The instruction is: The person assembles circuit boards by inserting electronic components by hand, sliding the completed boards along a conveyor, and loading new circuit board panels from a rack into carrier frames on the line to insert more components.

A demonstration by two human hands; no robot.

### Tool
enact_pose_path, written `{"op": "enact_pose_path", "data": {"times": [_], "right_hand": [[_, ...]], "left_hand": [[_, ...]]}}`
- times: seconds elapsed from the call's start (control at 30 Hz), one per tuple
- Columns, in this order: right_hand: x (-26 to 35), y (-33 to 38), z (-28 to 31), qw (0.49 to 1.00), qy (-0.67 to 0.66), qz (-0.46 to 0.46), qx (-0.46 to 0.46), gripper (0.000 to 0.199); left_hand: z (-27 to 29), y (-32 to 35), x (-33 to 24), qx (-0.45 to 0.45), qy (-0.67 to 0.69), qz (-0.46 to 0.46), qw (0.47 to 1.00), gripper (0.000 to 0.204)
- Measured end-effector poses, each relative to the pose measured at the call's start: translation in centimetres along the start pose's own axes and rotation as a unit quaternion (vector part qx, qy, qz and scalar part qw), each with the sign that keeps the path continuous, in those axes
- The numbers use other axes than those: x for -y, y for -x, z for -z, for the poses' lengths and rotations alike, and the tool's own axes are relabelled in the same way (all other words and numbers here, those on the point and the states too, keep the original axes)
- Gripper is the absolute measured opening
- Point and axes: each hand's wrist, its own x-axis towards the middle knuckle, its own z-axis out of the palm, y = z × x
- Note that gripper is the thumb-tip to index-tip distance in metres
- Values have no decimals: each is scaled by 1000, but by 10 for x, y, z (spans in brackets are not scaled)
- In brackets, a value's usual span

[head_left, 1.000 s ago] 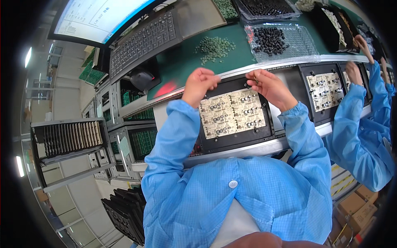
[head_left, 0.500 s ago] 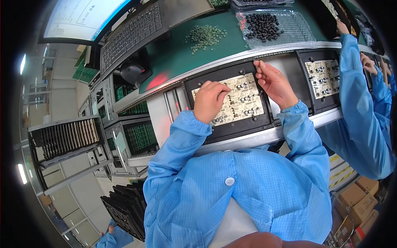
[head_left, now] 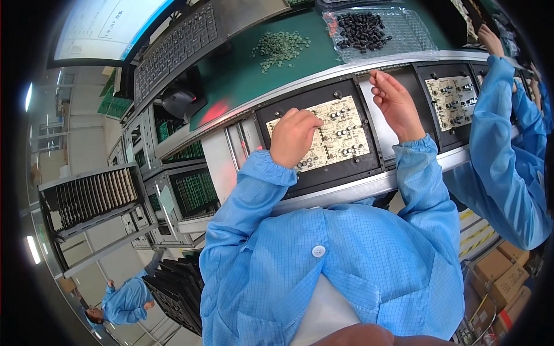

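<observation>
A cream circuit board point(head_left: 353, 118) with rows of small capacitors lies in a black carrier frame point(head_left: 337, 170) in front of me. Over the board's left part is my left hand point(head_left: 292, 138), its fingers curled and thumb and forefinger closed close above the components. Whatever those fingertips hold is hidden. My right hand point(head_left: 397, 105) is raised just right of the carrier, thumb and forefinger pinched together. Anything in that pinch is too small to make out. A second populated board point(head_left: 450, 102) sits in its own carrier farther right.
Beyond the metal rail, a pile of small greenish parts point(head_left: 283, 47) lies on the green mat, beside a clear plastic tray point(head_left: 412, 45) of black parts point(head_left: 362, 32). A keyboard point(head_left: 179, 52) and mouse point(head_left: 180, 101) are at left. A co-worker's blue sleeve point(head_left: 490, 115) reaches in at right.
My right hand has shifted right, away from the board's edge, still pinched. The left hand stays over the board. The co-worker's arm has moved right, and a person at lower left shows more fully.
</observation>
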Motion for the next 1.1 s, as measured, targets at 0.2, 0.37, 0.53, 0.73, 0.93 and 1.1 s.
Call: {"op": "enact_pose_path", "data": {"times": [0.2,0.37,0.53,0.73,0.93,1.1], "right_hand": [[7,-8,25,996,17,22,-88,28],[11,-20,53,975,201,28,-91,28],[-8,-28,77,845,522,71,-95,28],[-38,-34,69,737,664,128,-15,18],[-89,-51,61,615,777,126,45,21],[-73,-57,69,794,601,61,61,26]], "left_hand": [[-7,-10,-45,36,57,-33,997,28],[-58,-7,-93,209,-18,-159,965,31],[-36,9,-81,232,-42,-131,963,36],[-12,43,-68,222,-38,-82,971,40],[9,49,-79,186,74,75,977,46],[52,59,-21,-54,-9,162,985,20]]}}
